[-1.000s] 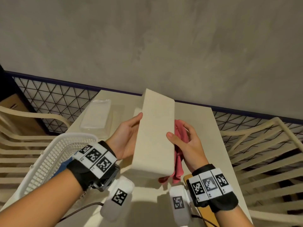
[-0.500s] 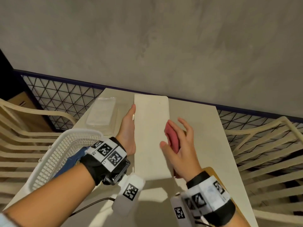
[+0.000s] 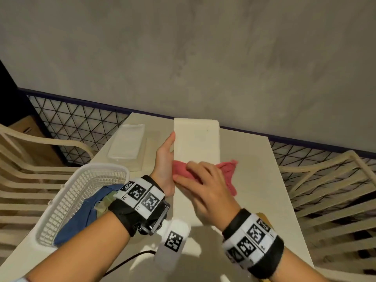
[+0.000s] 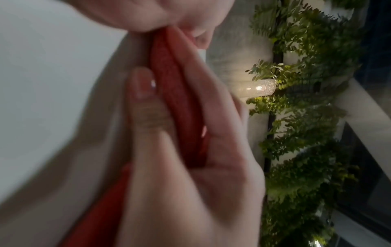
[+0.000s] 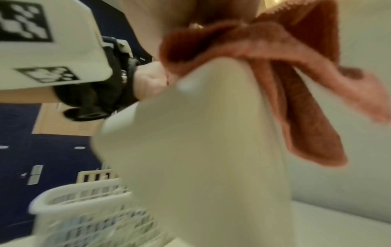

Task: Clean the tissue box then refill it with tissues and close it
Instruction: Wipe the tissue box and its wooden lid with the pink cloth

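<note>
As tissue box (image 3: 196,143) points lengthwise away, left hand (image 3: 163,165) flat against it, right hand (image 3: 205,190) pinching cloth (image 3: 227,169)

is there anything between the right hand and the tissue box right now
Yes: the pink cloth, held in the right hand, lies between its fingers and the top face of the tissue box. The left hand rests bare against the box's left side, with nothing visible between.

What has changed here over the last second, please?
The tissue box went from tilted up in both hands to lying flat on the table. The right hand, gripping the pink cloth, moved from the box's right side onto its top. The left hand stays on its left side.
</note>
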`<state>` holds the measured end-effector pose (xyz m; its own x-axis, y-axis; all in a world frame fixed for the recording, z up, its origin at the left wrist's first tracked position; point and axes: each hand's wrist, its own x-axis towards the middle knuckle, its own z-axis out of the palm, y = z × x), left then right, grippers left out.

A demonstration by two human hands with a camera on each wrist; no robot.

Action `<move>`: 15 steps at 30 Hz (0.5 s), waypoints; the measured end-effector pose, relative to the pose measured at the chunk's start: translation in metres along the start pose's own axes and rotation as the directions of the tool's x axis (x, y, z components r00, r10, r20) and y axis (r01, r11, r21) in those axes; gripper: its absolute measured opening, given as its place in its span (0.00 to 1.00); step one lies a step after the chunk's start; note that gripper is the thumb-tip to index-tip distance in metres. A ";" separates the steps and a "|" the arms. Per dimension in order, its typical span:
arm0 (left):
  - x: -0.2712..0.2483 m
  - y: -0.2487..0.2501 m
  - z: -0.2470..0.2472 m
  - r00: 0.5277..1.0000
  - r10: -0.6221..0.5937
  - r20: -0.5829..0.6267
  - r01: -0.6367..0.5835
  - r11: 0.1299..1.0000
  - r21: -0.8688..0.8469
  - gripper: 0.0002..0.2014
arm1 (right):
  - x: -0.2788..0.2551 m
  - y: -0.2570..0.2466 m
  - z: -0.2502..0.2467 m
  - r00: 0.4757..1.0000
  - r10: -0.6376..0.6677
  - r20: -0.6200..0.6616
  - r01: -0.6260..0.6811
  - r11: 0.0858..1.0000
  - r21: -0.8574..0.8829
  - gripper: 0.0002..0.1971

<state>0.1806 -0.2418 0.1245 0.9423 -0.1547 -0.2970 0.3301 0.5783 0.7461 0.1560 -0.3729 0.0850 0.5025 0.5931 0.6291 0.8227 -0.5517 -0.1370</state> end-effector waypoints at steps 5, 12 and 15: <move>-0.001 0.001 0.002 0.999 -0.041 0.018 0.041 0.999 0.002 0.27 | 0.047 0.027 -0.009 0.939 0.245 -0.241 -0.274 0.957 -0.096 0.20; 0.009 0.003 -0.004 1.000 0.003 -0.007 -0.003 0.999 0.040 0.29 | 0.038 0.014 -0.020 0.996 0.032 0.087 -0.040 0.995 0.086 0.18; 0.007 0.002 0.001 0.999 0.011 -0.048 -0.009 0.999 0.038 0.22 | 0.067 0.028 -0.019 0.982 0.186 -0.015 -0.185 0.982 0.033 0.20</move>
<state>0.1882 -0.2424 0.1239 0.9421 -0.1100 -0.3167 0.3233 0.5488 0.7709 0.2076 -0.3599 0.1378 0.6425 0.4712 0.6043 0.7238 -0.6321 -0.2766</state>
